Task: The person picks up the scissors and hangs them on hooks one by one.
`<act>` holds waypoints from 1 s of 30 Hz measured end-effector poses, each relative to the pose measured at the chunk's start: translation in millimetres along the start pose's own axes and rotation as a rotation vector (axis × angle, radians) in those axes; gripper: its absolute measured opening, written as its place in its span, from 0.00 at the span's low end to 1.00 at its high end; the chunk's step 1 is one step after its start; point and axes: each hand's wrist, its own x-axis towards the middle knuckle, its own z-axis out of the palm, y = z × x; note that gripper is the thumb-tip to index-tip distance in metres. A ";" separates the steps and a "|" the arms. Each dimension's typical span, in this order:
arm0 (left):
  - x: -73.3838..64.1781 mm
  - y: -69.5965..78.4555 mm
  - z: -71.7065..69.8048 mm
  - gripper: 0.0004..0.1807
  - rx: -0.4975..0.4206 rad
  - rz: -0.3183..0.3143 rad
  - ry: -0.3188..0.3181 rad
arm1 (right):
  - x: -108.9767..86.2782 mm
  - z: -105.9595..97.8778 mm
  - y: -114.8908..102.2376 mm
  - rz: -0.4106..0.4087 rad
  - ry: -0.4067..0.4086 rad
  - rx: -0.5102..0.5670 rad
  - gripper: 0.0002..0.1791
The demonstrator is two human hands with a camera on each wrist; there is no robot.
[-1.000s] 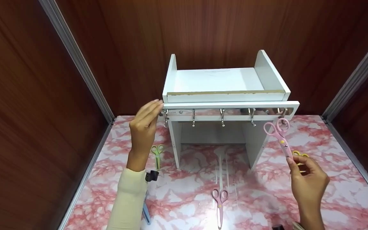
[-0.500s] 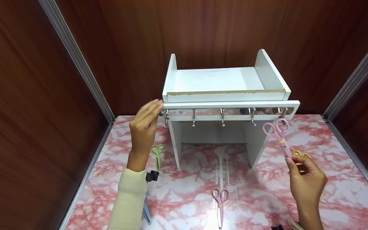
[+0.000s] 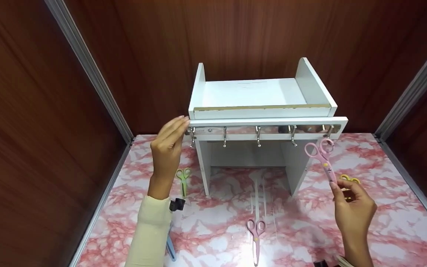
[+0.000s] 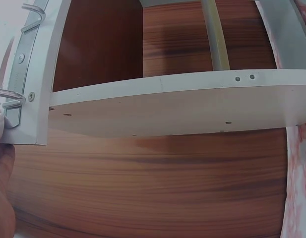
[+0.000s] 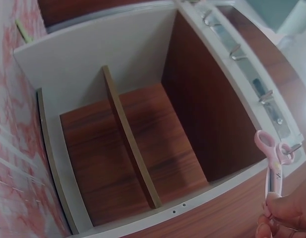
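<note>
My right hand (image 3: pixel 354 207) pinches pink scissors (image 3: pixel 324 159) by the blade end, with the handle loops upward. In the right wrist view one loop of these scissors (image 5: pixel 272 151) overlaps the rightmost hook (image 5: pixel 293 148); I cannot tell whether the hook passes through it. My left hand (image 3: pixel 167 148) holds the left end of the white hook rail (image 3: pixel 241 136), with fingers at its corner. This rail runs along the front of a white shelf unit (image 3: pixel 213 113) and bears several metal hooks.
On the marbled table (image 3: pixel 213 211) lie green scissors (image 3: pixel 183 181) left, a second pink pair (image 3: pixel 255 237) at front, and yellow-handled scissors (image 3: pixel 350 179) partly behind my right hand. A blue tool (image 3: pixel 171 248) shows beside the left sleeve. Wood-look panels (image 3: pixel 235 37) stand behind and at both sides.
My right hand has drifted slightly left and down with the pink scissors. The left hand keeps its place on the rail.
</note>
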 end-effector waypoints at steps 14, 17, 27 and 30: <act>-1.9 -1.5 0.8 0.14 0.012 -0.005 -0.009 | 4.0 3.8 29.5 -0.025 -0.013 -0.033 0.07; -1.9 -2.1 0.5 0.14 0.015 0.000 -0.011 | 3.3 4.3 31.2 -0.021 -0.013 -0.054 0.07; -1.9 0.8 -1.3 0.14 0.016 -0.001 -0.016 | 3.0 7.1 35.4 0.004 -0.021 -0.055 0.08; -1.3 1.4 -1.3 0.14 0.018 -0.006 -0.013 | 2.8 7.4 34.8 -0.001 -0.017 -0.066 0.08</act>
